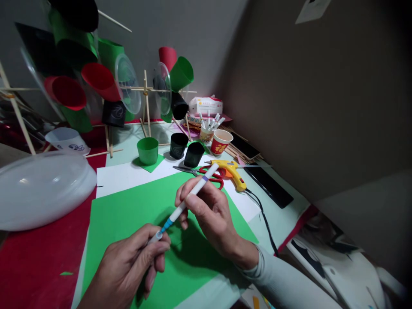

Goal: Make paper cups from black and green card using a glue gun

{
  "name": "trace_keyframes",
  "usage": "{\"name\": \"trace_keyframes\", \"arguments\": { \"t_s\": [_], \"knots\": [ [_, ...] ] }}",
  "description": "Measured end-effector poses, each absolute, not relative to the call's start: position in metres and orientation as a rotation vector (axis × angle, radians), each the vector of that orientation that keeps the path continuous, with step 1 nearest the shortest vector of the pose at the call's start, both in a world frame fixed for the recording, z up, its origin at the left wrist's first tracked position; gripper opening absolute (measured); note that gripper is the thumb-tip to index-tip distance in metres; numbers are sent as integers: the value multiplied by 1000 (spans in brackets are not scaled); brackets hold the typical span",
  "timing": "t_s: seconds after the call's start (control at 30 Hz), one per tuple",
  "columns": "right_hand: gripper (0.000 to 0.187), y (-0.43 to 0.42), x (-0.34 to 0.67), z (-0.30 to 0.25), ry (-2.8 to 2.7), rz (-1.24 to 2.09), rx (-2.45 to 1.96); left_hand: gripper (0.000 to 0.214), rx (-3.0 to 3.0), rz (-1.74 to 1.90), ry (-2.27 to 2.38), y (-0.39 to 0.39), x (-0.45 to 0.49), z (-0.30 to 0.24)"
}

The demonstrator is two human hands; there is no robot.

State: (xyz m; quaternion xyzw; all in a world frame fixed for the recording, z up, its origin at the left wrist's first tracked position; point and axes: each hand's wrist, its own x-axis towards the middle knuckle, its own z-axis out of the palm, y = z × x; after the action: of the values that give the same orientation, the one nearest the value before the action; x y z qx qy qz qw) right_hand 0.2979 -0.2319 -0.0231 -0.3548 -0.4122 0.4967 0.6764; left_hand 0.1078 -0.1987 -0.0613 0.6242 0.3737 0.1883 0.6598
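Note:
A white marker (193, 192) with a blue tip section is pinched in my right hand (209, 214), slanting down to the left. Its tip is at the open mouth of a white marker cap (156, 237), which my left hand (131, 262) grips between thumb and fingers. I cannot tell whether the tip is inside the cap or just at its rim. Both hands are above a large green paper sheet (128, 214) that lies over white paper (111, 177). Red-handled scissors (220, 181) rest at the sheet's far edge, just beyond my right hand.
A yellow glue gun (236, 174) with a black cord lies at the right, beside a black phone-like slab (268, 184). Green (148, 151) and black paper cups (194, 155) stand behind the sheet. Stick frames carrying cups (146, 101) rise behind; a translucent lid (45, 189) is at left.

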Motion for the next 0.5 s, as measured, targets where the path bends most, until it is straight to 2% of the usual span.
{"name": "trace_keyframes", "arguments": {
  "t_s": [0.33, 0.5],
  "knots": [
    [20, -237, 293, -24, -1177, 1061, -880, 57, 1467, 363, 975, -204, 106, -59],
    [30, -233, 289, -34, -1180, 1065, -882, 57, 1361, 390, 1059, -210, 117, -43]
  ]
}}
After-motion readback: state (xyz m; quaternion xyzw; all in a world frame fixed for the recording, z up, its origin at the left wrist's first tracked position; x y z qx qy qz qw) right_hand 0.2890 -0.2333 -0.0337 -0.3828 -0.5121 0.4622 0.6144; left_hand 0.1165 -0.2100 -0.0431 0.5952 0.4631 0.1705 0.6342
